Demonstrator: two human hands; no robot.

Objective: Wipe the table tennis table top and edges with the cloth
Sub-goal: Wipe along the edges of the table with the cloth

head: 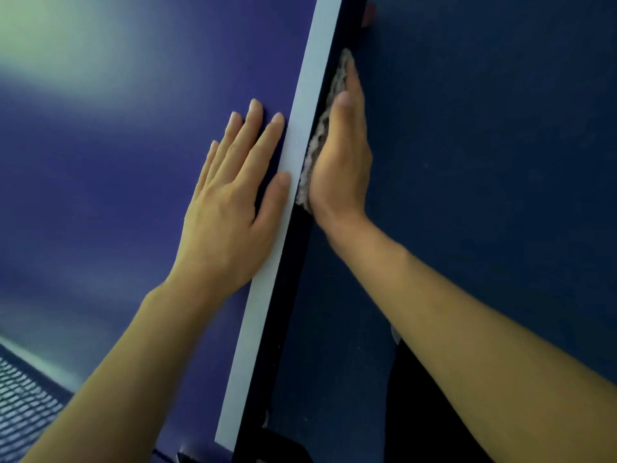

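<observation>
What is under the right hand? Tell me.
A grey fuzzy cloth, pressed by the right hand against the table's dark side edge. Only its fringe shows along the hand; the rest and the edge behind it are covered.

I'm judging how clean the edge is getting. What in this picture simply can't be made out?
All in the head view:
- cloth: mostly hidden behind the right hand; only a fringe shows.
- side edge of the table: in deep shadow, so dirt or dust is unreadable.
- net: blurred, cut off by the frame's left edge.
- reddish thing at the top: small, half behind the table, unidentifiable.
- far table top: washed out by glare.
</observation>
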